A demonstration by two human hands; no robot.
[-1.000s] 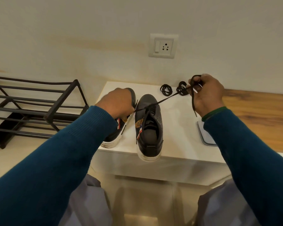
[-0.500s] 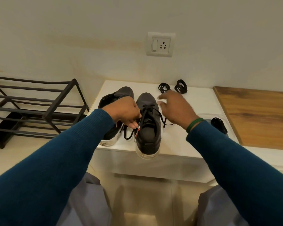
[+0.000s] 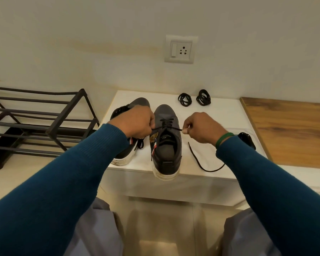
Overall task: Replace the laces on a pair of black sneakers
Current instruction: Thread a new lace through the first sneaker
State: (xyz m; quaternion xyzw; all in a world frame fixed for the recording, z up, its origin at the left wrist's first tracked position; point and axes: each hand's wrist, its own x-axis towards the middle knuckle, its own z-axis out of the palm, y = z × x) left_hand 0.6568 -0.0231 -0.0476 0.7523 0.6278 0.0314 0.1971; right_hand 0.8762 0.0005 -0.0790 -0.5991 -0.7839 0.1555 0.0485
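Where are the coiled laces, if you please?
Head view: coiled laces lie at the white bench's back edge, right of the sneakers, below the socket.

Just one mark to read: white print on the insole (image 3: 165, 138) of the right-hand sneaker (image 3: 164, 114), seemingly a big "S"; the small word beside it is blurred.

We reach both arms forward and inward, each in a long teal knit sleeve (image 3: 72, 172). Our left hand (image 3: 137, 121) is curled, knuckles up, gripping one end of a thin black shoelace (image 3: 171, 128). Our right hand (image 3: 201, 126) pinches the other side between thumb and forefinger, and the lace is stretched straight between the two. A green band (image 3: 224, 138) circles our right wrist.
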